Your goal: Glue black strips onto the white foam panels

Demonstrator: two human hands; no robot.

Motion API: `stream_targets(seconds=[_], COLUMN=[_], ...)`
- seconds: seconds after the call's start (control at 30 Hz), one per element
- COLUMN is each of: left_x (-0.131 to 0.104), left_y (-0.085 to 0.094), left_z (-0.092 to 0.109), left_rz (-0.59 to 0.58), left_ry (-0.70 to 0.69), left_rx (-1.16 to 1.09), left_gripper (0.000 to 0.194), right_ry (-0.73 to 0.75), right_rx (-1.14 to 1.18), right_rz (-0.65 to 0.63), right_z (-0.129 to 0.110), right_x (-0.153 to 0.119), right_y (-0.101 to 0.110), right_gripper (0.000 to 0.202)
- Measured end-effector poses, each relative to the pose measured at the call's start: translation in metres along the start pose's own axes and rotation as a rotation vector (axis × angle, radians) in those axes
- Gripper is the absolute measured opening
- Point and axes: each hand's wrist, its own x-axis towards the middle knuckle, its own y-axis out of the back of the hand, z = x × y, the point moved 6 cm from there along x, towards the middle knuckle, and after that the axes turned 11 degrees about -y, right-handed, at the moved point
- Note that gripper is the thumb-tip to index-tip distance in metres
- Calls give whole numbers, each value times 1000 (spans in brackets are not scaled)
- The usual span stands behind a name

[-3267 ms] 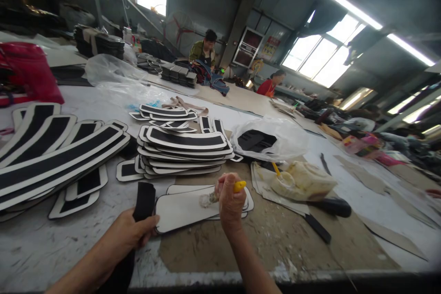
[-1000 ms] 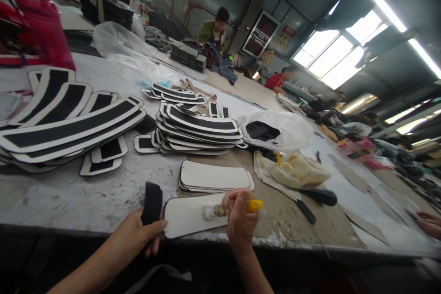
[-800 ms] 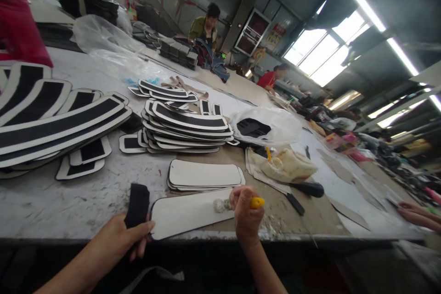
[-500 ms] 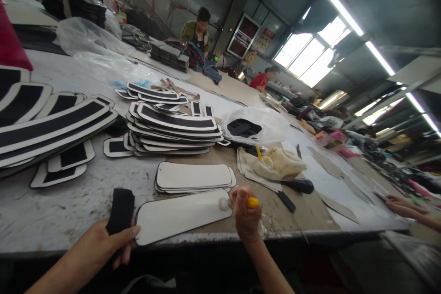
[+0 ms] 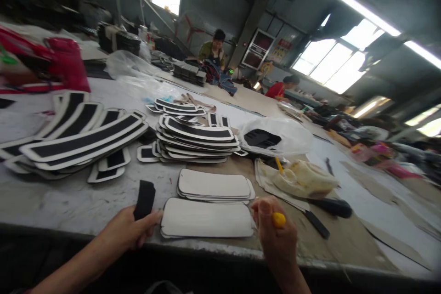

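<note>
My left hand point(image 5: 126, 229) is closed around a short black strip point(image 5: 144, 200). Its thumb reaches the left edge of a pale rectangular panel point(image 5: 206, 218) with rounded corners, lying flat near the table's front edge. At the panel's right end my right hand point(image 5: 277, 234) is wrapped round a yellow-handled brush point(image 5: 279, 220); only the handle's end shows, and the bristles are hidden behind the fingers. Just beyond the panel lies a small stack of similar pale panels point(image 5: 213, 183).
Curved black-and-white pieces are piled at the left point(image 5: 86, 140) and centre point(image 5: 198, 133). To the right are a plastic-wrapped container point(image 5: 306, 179), a dark handle point(image 5: 334, 207) and a black strip point(image 5: 317, 225). A clear bag point(image 5: 292, 135) lies behind. Two people sit farther back.
The view has swung left, so the scene sits farther right. The pale panel has turned to lie nearly level. The brush's bristles, seen on the panel's right end before, are now hidden.
</note>
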Motion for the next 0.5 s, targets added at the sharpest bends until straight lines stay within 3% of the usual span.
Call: stream_targets(seconds=[0.1, 0.2, 0.33, 0.4, 0.5], left_x=[-14, -33, -51, -53, -53], left_y=[10, 8, -7, -12, -14], left_z=[25, 47, 50, 41, 28], left_rz=[-15, -85, -243, -268, -259], left_ry=[-46, -73, -104, -116, -147], left_rx=[-110, -233, -313, -307, -336], left_gripper=[42, 37, 44, 47, 47], right_ry=[-120, -233, -435, -555, -581], right_rx=[20, 143, 401, 510, 489], right_rz=[-238, -501, -790, -815, -756], right_z=[-12, -19, -24, -24, -29], right_x=[-13, -35, -69, -81, -90], right_y=[-42, -94, -155, -170, -171], right_gripper=[34, 33, 28, 33, 35])
